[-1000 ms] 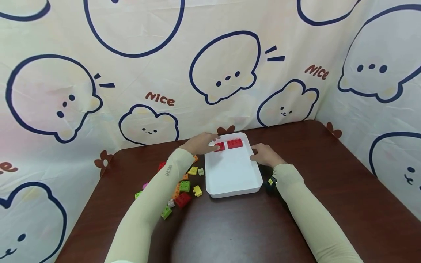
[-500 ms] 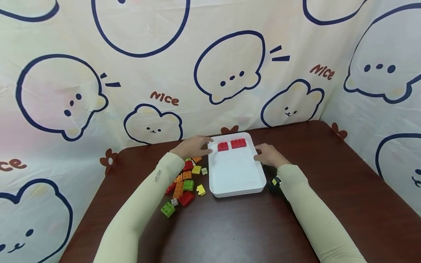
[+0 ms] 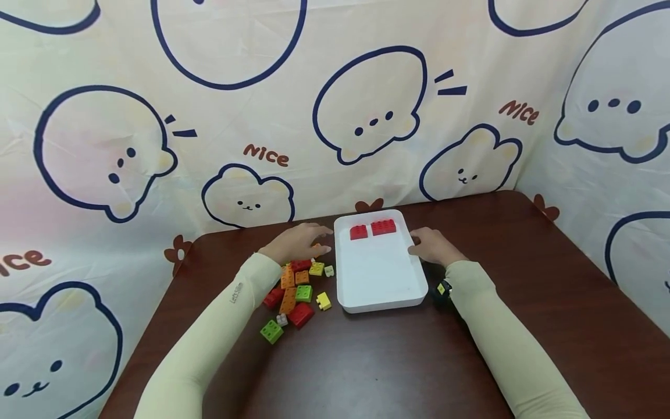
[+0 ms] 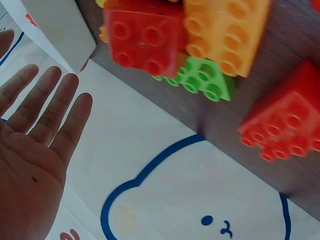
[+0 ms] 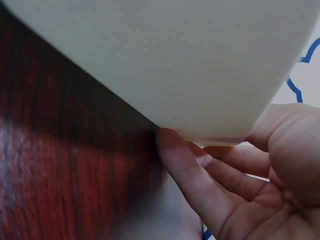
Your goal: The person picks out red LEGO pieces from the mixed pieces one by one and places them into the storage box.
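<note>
My left hand [image 3: 295, 241] hovers over the heap of toy building bricks left of the white tray [image 3: 379, 267]. In the left wrist view its fingers [image 4: 60, 107] are extended and hold nothing. A red brick [image 4: 142, 45], an orange brick [image 4: 225, 30] and a green brick [image 4: 205, 75] lie near that hand. My right hand [image 3: 433, 247] grips the tray's right side; in the right wrist view fingers [image 5: 185, 165] reach under its edge. Inside the tray, a smaller red brick [image 3: 358, 232] and a longer red brick [image 3: 384, 226] sit side by side at the far end.
Several more bricks are spread over the dark wooden table [image 3: 387, 361], among them a yellow brick [image 3: 323, 301] close to the tray and a lime green brick [image 3: 271, 331] nearest me. A printed cloth [image 3: 356, 186] hangs behind the table's far edge.
My left hand has let go of the smaller red brick in the tray and moved left, out over the loose bricks. The right hand stays at the tray's side.
</note>
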`<state>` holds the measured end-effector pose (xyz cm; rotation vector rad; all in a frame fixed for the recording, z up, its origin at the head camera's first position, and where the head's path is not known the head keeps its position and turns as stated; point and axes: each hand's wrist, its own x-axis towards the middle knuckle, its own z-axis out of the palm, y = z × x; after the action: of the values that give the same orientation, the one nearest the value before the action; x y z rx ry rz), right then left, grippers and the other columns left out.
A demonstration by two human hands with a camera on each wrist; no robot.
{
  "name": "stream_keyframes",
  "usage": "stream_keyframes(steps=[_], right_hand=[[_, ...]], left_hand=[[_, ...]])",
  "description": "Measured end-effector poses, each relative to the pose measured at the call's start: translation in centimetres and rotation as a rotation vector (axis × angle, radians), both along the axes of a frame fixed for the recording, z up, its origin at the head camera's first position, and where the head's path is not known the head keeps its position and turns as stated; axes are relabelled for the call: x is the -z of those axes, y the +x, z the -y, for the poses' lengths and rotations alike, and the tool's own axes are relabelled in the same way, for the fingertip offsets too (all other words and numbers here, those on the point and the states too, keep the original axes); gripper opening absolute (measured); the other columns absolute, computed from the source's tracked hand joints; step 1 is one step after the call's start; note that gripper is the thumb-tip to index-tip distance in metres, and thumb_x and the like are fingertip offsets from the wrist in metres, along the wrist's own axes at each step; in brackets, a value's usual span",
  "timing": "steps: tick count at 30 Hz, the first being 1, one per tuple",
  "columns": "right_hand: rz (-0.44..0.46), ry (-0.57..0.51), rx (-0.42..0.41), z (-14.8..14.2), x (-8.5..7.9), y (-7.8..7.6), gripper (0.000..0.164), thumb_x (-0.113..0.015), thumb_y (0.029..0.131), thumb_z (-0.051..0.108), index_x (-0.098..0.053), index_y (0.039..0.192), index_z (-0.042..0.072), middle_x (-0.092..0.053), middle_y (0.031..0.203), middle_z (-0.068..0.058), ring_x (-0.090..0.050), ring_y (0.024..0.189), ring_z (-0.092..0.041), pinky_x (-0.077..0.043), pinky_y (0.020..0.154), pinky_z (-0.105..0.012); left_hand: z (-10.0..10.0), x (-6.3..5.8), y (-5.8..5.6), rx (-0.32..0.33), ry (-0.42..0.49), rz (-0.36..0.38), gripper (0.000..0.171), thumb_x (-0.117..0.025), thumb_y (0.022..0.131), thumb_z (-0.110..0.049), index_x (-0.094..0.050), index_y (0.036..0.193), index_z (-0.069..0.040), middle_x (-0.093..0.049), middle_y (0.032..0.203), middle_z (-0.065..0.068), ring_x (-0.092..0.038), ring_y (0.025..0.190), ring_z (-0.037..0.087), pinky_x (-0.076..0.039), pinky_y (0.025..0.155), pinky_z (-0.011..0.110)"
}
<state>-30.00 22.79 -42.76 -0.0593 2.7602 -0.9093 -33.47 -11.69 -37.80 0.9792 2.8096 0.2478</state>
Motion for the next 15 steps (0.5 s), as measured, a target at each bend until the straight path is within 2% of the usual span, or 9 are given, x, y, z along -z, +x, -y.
stream_keyframes(steps=[7,15], right_hand=[[0.028,-0.008,0.012,0.0,0.1,0.1,0.053,-0.062,0.098,0.015,-0.049,0.145,-0.007,-0.053,0.140,-0.028,-0.057,0.115,-0.038,-0.047,0.103,-0.058],[0.018,0.002,0.011,0.1,-0.2,0.0,0.053,-0.062,0.097,0.015,-0.049,0.144,-0.007,-0.053,0.141,-0.029,-0.056,0.118,-0.040,-0.045,0.104,-0.058]], left_hand=[[1.8,0.6,0.6,-0.016,-0.025,0.004,0.051,-0.069,0.097,-0.036,-0.062,0.140,-0.011,-0.061,0.139,0.012,-0.056,0.129,0.033,-0.048,0.104,0.052],[3.2,0.9,1.0,-0.050,-0.050,0.014,0.051,-0.075,0.093,-0.036,-0.065,0.137,-0.012,-0.062,0.137,0.011,-0.053,0.131,0.033,-0.046,0.106,0.052]])
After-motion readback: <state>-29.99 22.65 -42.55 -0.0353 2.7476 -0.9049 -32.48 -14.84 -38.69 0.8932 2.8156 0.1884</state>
